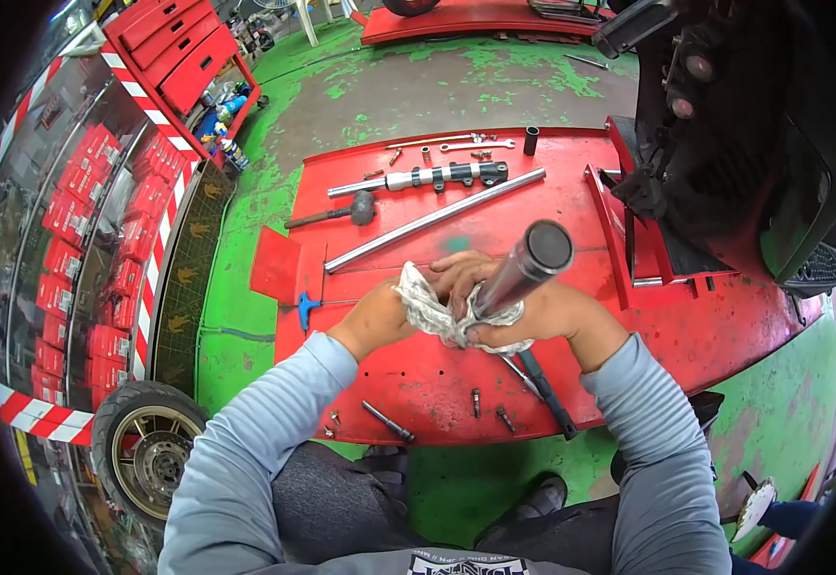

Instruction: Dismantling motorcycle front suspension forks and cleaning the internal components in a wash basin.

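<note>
Cloth (420, 299) bunched in the left hand (389, 309), the right hand (545, 314) curled around its lower part, a dark tube (517, 276) slants upward and rightward above the red bench (389, 379), round end facing the camera. At left, a case (165, 273) holds red boxes (65, 261).

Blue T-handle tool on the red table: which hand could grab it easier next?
Probably the left hand: the blue T-handle tool lies nearer, to its left, while the right hand is farther across, at the dark tube. Both touch the white cloth.
</note>
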{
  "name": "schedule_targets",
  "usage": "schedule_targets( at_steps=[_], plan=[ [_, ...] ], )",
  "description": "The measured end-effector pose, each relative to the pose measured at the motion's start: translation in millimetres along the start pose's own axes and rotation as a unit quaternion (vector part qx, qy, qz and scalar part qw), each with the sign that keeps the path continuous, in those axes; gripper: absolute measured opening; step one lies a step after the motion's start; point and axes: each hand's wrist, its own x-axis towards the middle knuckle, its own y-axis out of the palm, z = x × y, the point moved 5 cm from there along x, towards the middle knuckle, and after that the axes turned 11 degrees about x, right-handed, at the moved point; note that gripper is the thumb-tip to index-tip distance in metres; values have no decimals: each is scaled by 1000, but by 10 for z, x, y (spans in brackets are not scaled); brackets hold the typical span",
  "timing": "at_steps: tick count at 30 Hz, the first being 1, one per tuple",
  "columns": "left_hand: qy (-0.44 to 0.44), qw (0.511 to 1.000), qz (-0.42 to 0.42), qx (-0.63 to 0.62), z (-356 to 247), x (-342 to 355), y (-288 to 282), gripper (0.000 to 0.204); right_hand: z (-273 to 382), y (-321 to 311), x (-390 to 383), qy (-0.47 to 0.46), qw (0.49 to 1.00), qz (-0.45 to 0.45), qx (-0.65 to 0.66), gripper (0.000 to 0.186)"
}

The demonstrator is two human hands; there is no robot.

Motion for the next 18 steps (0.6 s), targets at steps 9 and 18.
schedule_targets(
  at_steps=[9,18],
  plan=[
    [5,987,-103,123,-528,61,-70,20,-114,7,-63,15,823,-521,-225,25],
    [68,992,-53,98,-297,-46,-49,19,-160,-68,-68,-28,946,-304,-112,29]
  ],
)
